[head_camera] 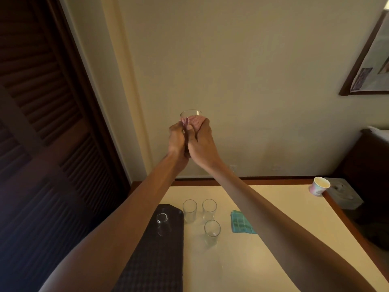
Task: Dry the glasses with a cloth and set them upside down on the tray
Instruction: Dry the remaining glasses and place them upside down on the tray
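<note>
The dark tray lies nearest, with an upturned glass at its 12 o'clock end. Three upright glasses stand at its 2 o'clock, and a teal cloth lies at their 3 o'clock. High above, the left hand and right hand curl tightly round a raised glass wrapped in a pink cloth.

I saw the cloth pink and ribbed, the glass clear, the left tray dark and checked, the right towel teal plaid.
</note>
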Motion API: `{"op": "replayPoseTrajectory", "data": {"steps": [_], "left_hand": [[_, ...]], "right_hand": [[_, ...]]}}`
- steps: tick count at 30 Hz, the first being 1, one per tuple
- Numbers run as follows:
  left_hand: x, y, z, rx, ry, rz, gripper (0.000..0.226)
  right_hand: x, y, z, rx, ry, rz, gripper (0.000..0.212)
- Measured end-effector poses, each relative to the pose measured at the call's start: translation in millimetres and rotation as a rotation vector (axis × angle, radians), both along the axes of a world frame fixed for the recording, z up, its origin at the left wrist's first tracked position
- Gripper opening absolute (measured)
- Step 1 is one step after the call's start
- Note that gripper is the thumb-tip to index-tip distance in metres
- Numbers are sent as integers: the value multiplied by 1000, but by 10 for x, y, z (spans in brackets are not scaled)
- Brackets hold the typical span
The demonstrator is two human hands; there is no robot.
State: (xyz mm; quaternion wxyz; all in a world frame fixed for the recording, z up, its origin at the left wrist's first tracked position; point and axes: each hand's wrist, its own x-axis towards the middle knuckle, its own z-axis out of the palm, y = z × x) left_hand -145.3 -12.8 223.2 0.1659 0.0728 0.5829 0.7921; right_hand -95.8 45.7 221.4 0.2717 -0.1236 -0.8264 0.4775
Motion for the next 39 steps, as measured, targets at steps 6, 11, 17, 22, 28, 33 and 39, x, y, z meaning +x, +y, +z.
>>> {"op": "replayPoseTrajectory", "data": {"steps": [6, 11, 17, 22, 28, 33, 39], "left_hand": [[164, 16, -99, -47, -9, 36, 48], [226, 65, -97, -212, 109, 44, 66], [77, 25, -14, -149, 67, 98, 62], [50, 3, -43, -86, 8, 91, 41], [134, 25, -118, -143, 58, 40, 45], [200, 42, -69, -226, 109, 30, 58], [99, 26, -61, -190, 78, 15, 70]], "right_hand": [[-38, 264, 149, -180, -32, -28, 53], [-122, 297, 165, -506, -195, -34, 75], [26, 175, 39, -448, -201, 96, 66], [59, 81, -36, -324, -48, 151, 46], [-3, 238, 54, -332, -40, 44, 55], [-121, 277, 93, -494, -190, -14, 78], [-49, 216, 0, -463, -176, 122, 65]]}}
